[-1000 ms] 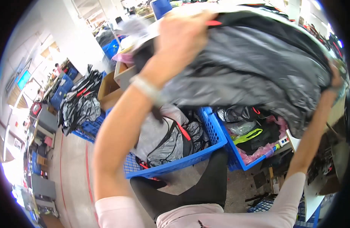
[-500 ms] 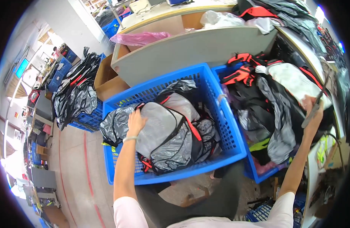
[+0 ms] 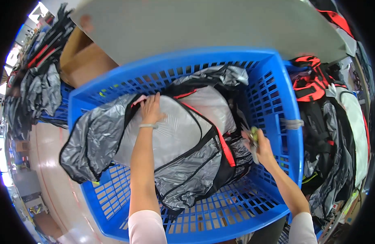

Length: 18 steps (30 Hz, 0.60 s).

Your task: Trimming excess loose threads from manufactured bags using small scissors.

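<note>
In a large blue plastic crate (image 3: 291, 105) lies a limp grey-and-silver bag (image 3: 175, 134) with black edging and a red strip. My left hand (image 3: 152, 110) rests on its light grey panel near the upper edge, fingers stretched out and thumb apart. A bracelet circles that wrist. Over the crate's right side my right hand (image 3: 264, 149) is closed round a small metallic tool with a yellow-green part (image 3: 253, 136); blur hides its exact kind. A crumpled silver flap (image 3: 100, 132) of bag material hangs over the crate's left rim.
A grey panel (image 3: 212, 28) rises behind the crate. At the right is a pile of black, red and white bags (image 3: 330, 122). More silver and black pieces (image 3: 41, 89) hang at the far left, beside a cardboard box (image 3: 89, 61).
My right hand has come from the pile at the right to the blue crate. The view has moved closer over the crate, while my left hand stays on the grey panel.
</note>
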Tool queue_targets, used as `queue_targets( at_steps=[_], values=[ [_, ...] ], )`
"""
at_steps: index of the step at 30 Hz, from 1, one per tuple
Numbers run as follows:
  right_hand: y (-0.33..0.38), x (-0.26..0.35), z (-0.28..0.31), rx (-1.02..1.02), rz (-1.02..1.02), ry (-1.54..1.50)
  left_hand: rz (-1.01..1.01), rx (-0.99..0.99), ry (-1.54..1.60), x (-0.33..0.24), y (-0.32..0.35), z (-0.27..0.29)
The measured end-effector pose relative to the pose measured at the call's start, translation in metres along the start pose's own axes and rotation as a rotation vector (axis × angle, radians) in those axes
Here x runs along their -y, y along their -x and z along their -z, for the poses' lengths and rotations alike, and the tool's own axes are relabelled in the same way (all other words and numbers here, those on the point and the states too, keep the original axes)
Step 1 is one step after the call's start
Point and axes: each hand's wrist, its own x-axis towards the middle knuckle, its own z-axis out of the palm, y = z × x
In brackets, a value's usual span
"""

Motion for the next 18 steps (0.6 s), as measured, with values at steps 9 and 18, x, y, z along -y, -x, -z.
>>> queue_targets(
  at_steps=[9,18],
  values=[
    [-0.071,-0.073,-0.161,-0.195,0.159,0.245,-0.189,-0.172,0.48,0.035,0.163,0.016],
    [0.127,0.068,-0.146,0.099,-0.019,-0.096,-0.772,0.02,-0.194,-0.058,0.154,0.134]
  ],
)
